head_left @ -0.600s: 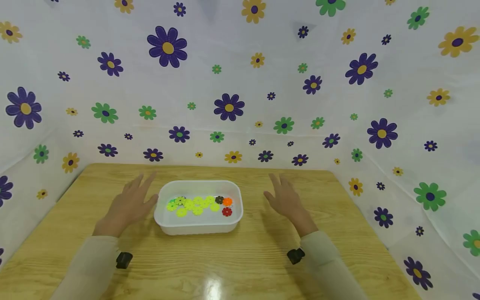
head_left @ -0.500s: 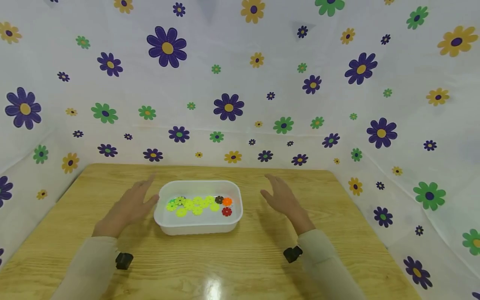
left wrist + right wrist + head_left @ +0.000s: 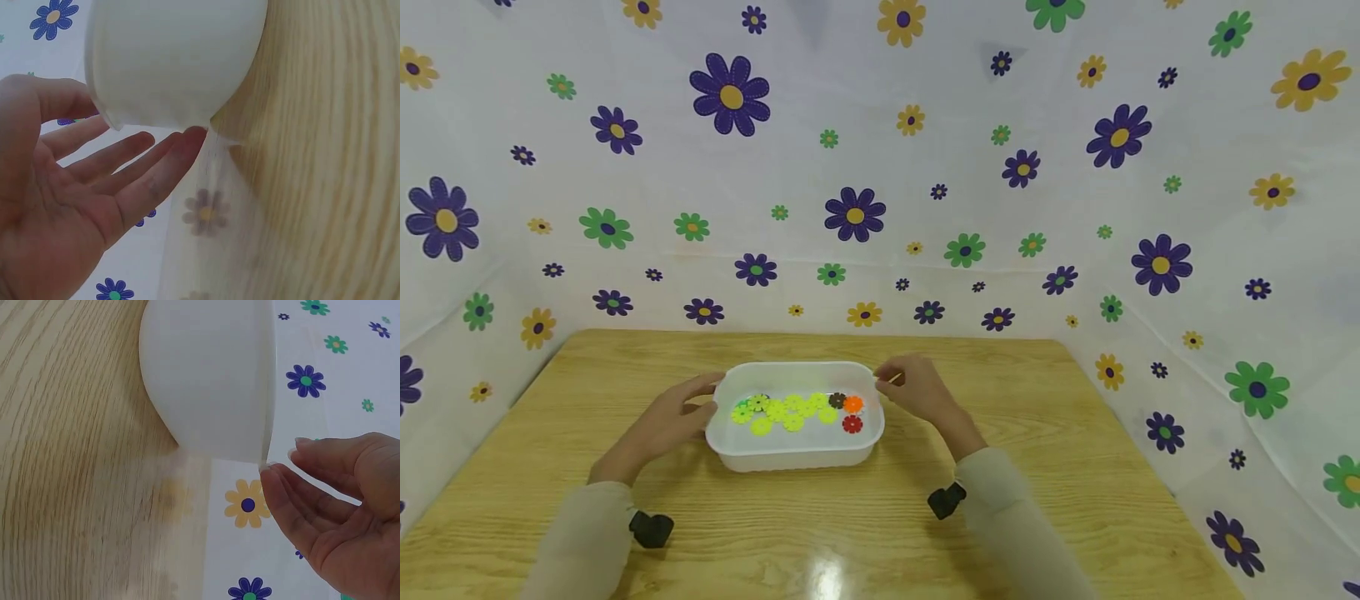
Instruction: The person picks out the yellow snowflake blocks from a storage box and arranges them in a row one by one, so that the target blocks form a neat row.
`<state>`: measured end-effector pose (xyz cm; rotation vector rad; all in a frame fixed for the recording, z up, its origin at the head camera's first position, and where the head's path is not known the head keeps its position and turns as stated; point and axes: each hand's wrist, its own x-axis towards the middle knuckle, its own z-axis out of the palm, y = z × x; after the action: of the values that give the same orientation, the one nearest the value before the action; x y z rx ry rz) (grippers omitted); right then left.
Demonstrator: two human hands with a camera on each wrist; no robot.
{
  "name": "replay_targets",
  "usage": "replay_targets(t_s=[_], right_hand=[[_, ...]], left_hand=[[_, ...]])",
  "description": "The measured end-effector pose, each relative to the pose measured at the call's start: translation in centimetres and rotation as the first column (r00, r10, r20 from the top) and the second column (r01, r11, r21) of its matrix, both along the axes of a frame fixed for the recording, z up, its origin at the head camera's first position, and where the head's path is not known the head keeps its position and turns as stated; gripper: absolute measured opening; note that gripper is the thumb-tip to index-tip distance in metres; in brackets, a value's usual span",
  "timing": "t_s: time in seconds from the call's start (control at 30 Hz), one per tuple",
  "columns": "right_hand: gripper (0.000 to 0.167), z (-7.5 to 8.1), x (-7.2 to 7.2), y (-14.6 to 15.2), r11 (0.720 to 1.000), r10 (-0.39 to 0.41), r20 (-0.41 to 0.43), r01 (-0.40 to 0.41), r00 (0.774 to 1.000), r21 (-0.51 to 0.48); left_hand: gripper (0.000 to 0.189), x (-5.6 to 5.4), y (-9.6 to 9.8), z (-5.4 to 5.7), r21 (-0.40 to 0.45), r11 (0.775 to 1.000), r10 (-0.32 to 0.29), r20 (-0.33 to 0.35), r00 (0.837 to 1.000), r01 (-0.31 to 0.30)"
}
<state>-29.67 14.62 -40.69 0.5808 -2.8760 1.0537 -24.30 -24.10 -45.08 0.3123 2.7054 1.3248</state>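
Observation:
On the wooden table sits a white plastic tub (image 3: 793,458) holding several flower-shaped plastic pieces: mostly yellow-green ones (image 3: 777,410), plus a dark brown piece (image 3: 837,401), an orange piece (image 3: 853,404) and a red piece (image 3: 852,424). My left hand (image 3: 666,421) is at the tub's left end. In the left wrist view its thumb lies against the rim and a fingertip reaches the lower wall (image 3: 169,69), the fingers loosely bent. At the right end, my right hand (image 3: 917,390) has a fingertip at the rim corner; its thumb (image 3: 319,456) stands slightly apart from the rim.
The wooden tabletop (image 3: 760,542) spreads around the tub. White cloth (image 3: 805,167) printed with flowers rises behind and on both sides. A small black device (image 3: 651,529) is strapped at the left wrist, another black device (image 3: 947,500) at the right.
My right hand has moved left to the tub's right end, its fingers drawing together. My left hand has closed in on the left end, fingers bending inward. The tub stays in place.

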Motion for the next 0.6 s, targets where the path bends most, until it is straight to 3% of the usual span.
replay_targets(t_s=[0.17,0.6], right_hand=[[0.017,0.2,0.0,-1.4,0.999,0.030,-0.006,-0.030,1.000,0.033],[0.020,0.0,-0.4,-4.3,0.990,0.132,0.094,-0.136,0.987,0.041]], left_hand=[[0.057,0.2,0.1,0.0,0.055,0.998,-0.019,0.013,1.000,0.018],[0.058,0.0,-0.4,-0.6,0.210,0.978,-0.025,0.050,0.998,0.014]])
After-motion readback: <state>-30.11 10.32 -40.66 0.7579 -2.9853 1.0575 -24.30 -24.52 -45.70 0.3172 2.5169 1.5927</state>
